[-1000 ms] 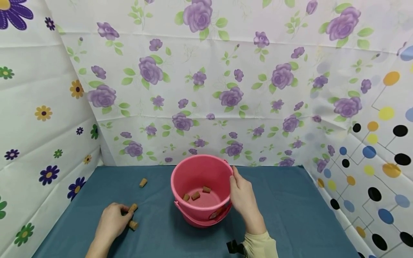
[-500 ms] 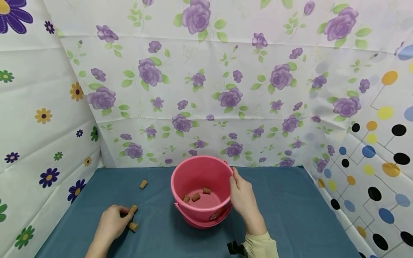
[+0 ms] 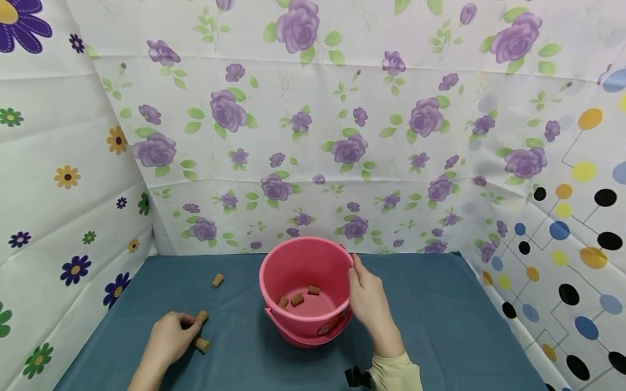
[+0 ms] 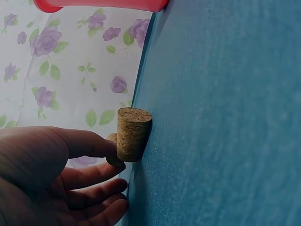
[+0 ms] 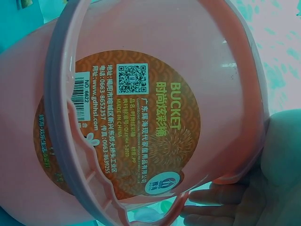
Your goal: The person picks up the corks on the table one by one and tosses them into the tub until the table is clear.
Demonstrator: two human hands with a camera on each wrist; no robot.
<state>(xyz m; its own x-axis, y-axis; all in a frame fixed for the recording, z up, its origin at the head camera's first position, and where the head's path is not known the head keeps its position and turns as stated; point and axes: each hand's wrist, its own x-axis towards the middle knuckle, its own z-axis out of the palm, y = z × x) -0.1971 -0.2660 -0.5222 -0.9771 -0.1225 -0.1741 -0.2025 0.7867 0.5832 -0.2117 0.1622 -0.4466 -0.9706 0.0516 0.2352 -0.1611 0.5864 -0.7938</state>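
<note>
My left hand (image 3: pixel 171 336) is at the left of the table, its thumb and fingers pinching a cork (image 3: pixel 202 316). In the left wrist view this pinched cork (image 4: pixel 113 148) is mostly hidden behind a second, tapered cork (image 4: pixel 134 136). That second cork (image 3: pixel 202 345) lies on the cloth just beside the thumb. At the centre stands a pink bucket (image 3: pixel 305 326), tilted so its inside shows, with several corks (image 3: pixel 297 299) on its bottom. My right hand (image 3: pixel 369 293) grips the bucket's right side at the rim. The right wrist view shows the bucket's orange label (image 5: pixel 136 122) and hanging handle (image 5: pixel 61 94).
One more cork (image 3: pixel 217 280) lies farther back on the blue tablecloth (image 3: pixel 440 326), left of the bucket. Flower-print sheeting (image 3: pixel 313 146) rises behind the table's back edge, and patterned sheets close off both sides.
</note>
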